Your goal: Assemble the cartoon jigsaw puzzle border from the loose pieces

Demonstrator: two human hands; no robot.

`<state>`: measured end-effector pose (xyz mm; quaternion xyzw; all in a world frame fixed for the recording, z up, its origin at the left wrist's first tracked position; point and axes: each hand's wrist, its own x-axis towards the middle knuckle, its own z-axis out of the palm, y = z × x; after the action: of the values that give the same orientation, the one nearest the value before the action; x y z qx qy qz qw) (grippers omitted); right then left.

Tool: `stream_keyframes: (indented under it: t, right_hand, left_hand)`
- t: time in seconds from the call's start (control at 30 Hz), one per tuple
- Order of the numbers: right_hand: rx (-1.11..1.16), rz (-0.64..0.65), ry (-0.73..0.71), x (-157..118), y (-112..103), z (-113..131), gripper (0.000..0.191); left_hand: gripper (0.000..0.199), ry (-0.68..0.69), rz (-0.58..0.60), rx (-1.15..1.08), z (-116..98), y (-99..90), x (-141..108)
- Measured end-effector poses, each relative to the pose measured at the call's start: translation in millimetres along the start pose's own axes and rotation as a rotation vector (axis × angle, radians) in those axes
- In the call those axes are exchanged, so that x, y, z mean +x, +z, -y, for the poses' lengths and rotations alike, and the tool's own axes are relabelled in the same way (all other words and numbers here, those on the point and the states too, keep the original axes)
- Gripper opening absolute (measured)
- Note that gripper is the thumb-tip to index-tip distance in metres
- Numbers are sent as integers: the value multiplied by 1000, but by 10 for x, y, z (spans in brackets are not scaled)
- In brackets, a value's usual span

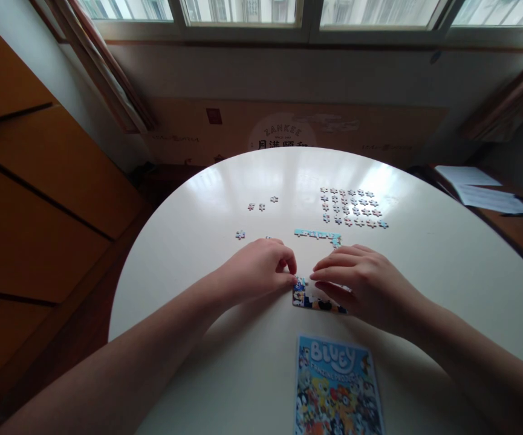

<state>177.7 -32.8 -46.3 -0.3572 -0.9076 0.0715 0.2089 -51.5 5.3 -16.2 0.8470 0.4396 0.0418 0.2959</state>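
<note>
My left hand (pixel 268 266) is closed, thumb and index finger pinched at the upper left corner of a partly joined jigsaw section (pixel 298 296), on a puzzle piece (pixel 300 281) there. Over the section's right side hovers my right hand (pixel 363 278), its fingers stretched and apart, with nothing visible in them; it hides part of the section. Beyond the hands lies a joined strip of light blue edge pieces (pixel 316 234), bending toward me at its right end. One loose piece (pixel 268 238) is partly hidden behind my left hand.
Rows of loose pieces (pixel 354 208) lie at the back right of the round white table (pixel 188 254). A few single pieces (pixel 262 207) and another piece (pixel 240 234) are to the left. A Bluey picture sheet (pixel 339 386) lies near me. Papers (pixel 488 193) rest on a side surface.
</note>
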Motion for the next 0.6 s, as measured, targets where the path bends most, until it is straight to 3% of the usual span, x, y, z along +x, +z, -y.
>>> stream_keyframes:
  t: [0.33, 0.6]
  right_hand:
    - [-15, 14, 46, 9, 36, 29, 15]
    - [-4, -4, 64, 30, 52, 50, 16]
  left_hand:
    - [18, 6, -9, -33, 74, -12, -21]
    - [25, -76, 62, 33, 39, -53, -100]
